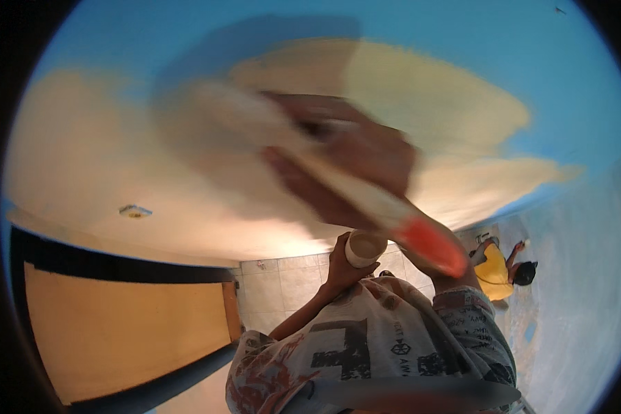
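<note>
My right hand [369,148] is raised close in front of the wall, its fingers closed around a paintbrush [345,183]. The brush has a pale handle with a red end; its head is smeared by motion, so I cannot tell whether the bristles touch the wall. Lower down, in front of my shirt, my left hand [339,265] grips a whitish cup [364,250] by its side. Pale contents show through the cup's round mouth. Behind the brush, the wall [435,90] has broad patches of cream paint over blue, and the shadow of my hand and brush falls on it.
At the lower left is a dark-framed tan panel [127,321], like a door. A small wall fitting [136,212] sits above it. Pale floor tiles [281,284] lie below. A person in a yellow shirt [493,272] works by the bluish wall [586,276] at right.
</note>
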A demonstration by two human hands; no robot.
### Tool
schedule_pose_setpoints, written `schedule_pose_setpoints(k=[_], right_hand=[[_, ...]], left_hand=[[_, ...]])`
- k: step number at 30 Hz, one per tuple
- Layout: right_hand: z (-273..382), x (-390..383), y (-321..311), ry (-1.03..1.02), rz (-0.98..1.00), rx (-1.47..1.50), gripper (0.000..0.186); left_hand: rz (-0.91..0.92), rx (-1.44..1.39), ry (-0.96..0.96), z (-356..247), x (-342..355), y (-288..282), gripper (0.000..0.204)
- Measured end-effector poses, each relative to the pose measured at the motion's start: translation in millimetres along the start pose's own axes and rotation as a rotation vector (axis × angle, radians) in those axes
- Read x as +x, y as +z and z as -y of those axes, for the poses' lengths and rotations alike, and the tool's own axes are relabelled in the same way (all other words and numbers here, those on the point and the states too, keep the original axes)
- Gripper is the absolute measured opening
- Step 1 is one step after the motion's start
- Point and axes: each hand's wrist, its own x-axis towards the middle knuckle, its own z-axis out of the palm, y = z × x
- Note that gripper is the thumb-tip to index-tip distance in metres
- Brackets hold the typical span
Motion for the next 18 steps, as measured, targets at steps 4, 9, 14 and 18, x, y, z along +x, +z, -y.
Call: schedule_pose_setpoints(k=[4,9,14,18], right_hand=[[-55,7,8,-0.191,0.073,-0.057,0.037],[-79,-25,-114,0.114,-0.318,-0.219,0.025],[-112,-37,-305,0.284,-0.547,-0.869,0.018],[-121,-55,-339,0.205,-0.446,-1.085,0.016]], left_hand=[[-0.020,0.084,0.021,-48,-5,-5,0.088],[-0.030,0.139,0.009,-50,-6,-10,0.088],[0.022,0.149,0.046,-45,0,-11,0.088],[0.061,0.171,0.073,-46,7,-9,0.089]])
